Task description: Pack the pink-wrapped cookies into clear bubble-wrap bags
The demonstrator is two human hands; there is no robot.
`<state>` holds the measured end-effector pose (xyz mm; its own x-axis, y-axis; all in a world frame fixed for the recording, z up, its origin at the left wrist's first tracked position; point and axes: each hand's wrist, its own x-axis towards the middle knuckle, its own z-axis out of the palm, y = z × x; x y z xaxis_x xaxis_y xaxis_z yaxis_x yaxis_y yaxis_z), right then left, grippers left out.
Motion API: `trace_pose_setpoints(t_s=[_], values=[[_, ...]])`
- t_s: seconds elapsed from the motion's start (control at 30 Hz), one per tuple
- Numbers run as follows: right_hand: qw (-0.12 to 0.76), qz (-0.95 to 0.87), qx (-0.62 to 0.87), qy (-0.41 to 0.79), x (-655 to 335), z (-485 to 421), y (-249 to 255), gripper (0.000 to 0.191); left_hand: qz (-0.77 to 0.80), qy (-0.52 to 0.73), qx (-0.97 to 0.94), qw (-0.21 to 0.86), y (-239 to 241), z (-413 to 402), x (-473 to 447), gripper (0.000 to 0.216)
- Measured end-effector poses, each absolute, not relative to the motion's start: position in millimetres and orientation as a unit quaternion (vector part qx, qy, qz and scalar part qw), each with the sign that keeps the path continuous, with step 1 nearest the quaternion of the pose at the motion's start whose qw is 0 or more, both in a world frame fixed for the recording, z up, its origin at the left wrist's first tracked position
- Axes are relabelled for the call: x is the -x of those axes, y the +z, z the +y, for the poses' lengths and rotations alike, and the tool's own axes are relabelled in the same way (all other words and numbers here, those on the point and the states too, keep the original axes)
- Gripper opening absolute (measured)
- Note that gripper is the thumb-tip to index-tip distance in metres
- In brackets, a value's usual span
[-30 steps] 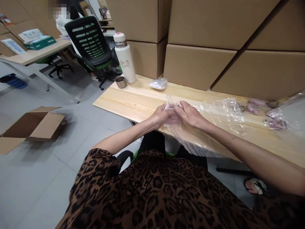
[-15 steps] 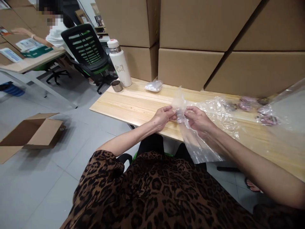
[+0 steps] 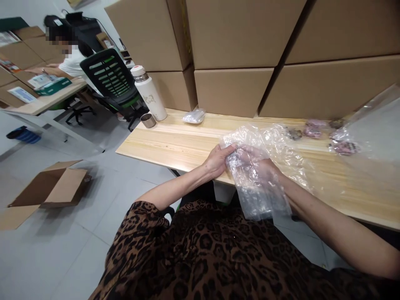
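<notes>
The left hand (image 3: 218, 161) is pinching a clear plastic bag (image 3: 258, 202), which is hanging over the near edge of the table (image 3: 150, 145). Close by, the right hand (image 3: 262, 166) is showing through film, its grip unclear. Pink packets (image 3: 313, 128) are lying farther right.

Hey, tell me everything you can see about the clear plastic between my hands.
The clear plastic is thin, glossy, see-through and crinkled. The left hand grips its upper left edge, thumb on top; the right hand shows through it, whether inside or behind I cannot tell. Its lower part hangs past the front edge of the table.
</notes>
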<state>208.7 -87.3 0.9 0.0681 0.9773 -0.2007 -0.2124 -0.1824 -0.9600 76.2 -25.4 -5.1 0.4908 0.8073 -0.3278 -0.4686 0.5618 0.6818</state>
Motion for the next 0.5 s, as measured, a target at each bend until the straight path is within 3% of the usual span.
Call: trace_pose_setpoints(t_s=[0.27,0.33,0.43,0.5], values=[[0.460,-0.449,0.529,0.554,-232.0,-85.8,2.5,0.044,0.323,0.330,-0.257,0.849,-1.4,-23.7,-73.7,0.005],[0.479,-0.483,0.589,0.435,-240.4,-88.2,15.7,0.043,0.340,0.362,-0.255,0.830,-5.5,-23.5,-75.3,0.005],[0.547,-0.535,0.624,0.160,-242.0,-105.5,40.9,0.040,0.359,0.414,-0.256,0.796,-10.6,-24.9,-78.7,0.013],[0.531,-0.592,0.604,0.064,-231.0,-122.4,49.6,0.043,0.364,0.439,-0.265,0.778,-11.0,-28.0,-82.1,0.017]])
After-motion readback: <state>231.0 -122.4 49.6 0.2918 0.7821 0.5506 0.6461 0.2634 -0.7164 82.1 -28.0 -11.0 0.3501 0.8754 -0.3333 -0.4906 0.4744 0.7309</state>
